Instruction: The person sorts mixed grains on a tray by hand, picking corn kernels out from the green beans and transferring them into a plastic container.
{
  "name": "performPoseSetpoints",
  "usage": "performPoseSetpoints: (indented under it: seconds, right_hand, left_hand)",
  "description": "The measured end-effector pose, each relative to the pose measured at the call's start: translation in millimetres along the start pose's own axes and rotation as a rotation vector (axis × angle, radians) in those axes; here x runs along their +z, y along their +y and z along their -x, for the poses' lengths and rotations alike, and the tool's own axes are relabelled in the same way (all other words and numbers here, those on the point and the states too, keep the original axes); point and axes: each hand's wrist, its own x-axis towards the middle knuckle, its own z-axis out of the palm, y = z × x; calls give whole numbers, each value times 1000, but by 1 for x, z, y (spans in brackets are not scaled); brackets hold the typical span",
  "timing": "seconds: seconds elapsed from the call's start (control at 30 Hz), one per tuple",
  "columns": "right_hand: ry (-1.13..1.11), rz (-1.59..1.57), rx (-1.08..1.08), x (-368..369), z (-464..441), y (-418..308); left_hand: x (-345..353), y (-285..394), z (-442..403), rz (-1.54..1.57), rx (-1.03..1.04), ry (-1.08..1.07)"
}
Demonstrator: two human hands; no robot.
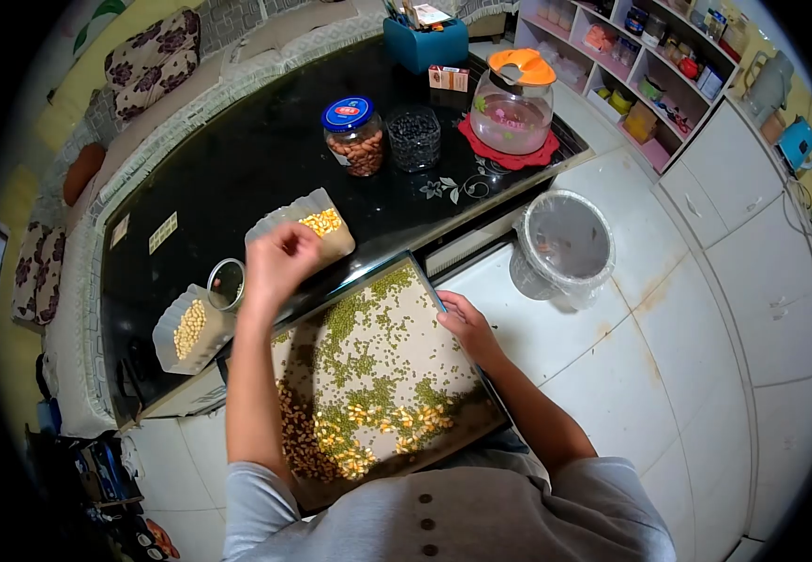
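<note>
My left hand [279, 265] is over a translucent container of corn kernels [321, 222], its fingers pinched together. Whatever they hold, if anything, is hidden. With my right hand [469, 330] I grip the right rim of a shallow tray [424, 370] close to my body. Green mung beans [354, 314] lie scattered over the tray's pale bottom. Yellow corn kernels [354, 459] and brownish beans or kernels [303, 440] are mixed along its near side. Left of my left forearm, a ribbed container holds pale soybeans [190, 330], beside a small round clear container [228, 284].
On the black table [228, 159] stand a blue-lidded jar of nuts [354, 140], a glass of dark beans [414, 139], a pitcher with an orange lid [514, 108] and a teal box [426, 45]. A lined trash bin [565, 245] stands on the floor at right, before shelves [631, 61].
</note>
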Motion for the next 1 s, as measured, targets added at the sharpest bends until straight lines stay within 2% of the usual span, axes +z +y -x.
performPoseSetpoints:
  seconds: [0.07,0.17,0.27,0.3,0.33,0.37,0.4,0.43,0.53,0.63,0.7,0.8,1.0]
  right_hand:
    - [-13,-20,9,2,0,-5]
    - [-7,-12,11,2,0,-4]
    - [10,26,0,0,0,0]
    - [-2,40,-10,-1,0,0]
    - [3,42,-7,-1,0,1]
    - [1,40,-5,-2,-1,1]
    - [-3,37,-5,-1,-1,1]
    - [-2,37,-4,-1,-2,1]
    - [-6,127,-75,1,1,-4]
    - [11,132,-62,4,3,-8]
    - [6,80,-44,3,1,-6]
    - [11,73,-36,5,2,-8]
    - [-9,55,-65,2,-1,-1]
  left_hand:
    - [-16,-6,-22,-90,-92,-66]
    - [-16,-17,-25,-131,-79,-59]
    - [-1,-3,0,-179,112,-9]
    - [8,10,16,-82,27,-139]
    - [19,11,31,-65,37,-289]
    - [32,17,50,-75,155,-367]
    - [46,18,65,-44,218,-536]
    - [61,19,86,20,150,-662]
    - [93,18,128,63,243,-920]
    - [113,16,152,36,272,-926]
    - [119,17,158,-68,362,-900]
    - [119,17,160,-101,309,-945]
    - [113,14,161,-239,352,-889]
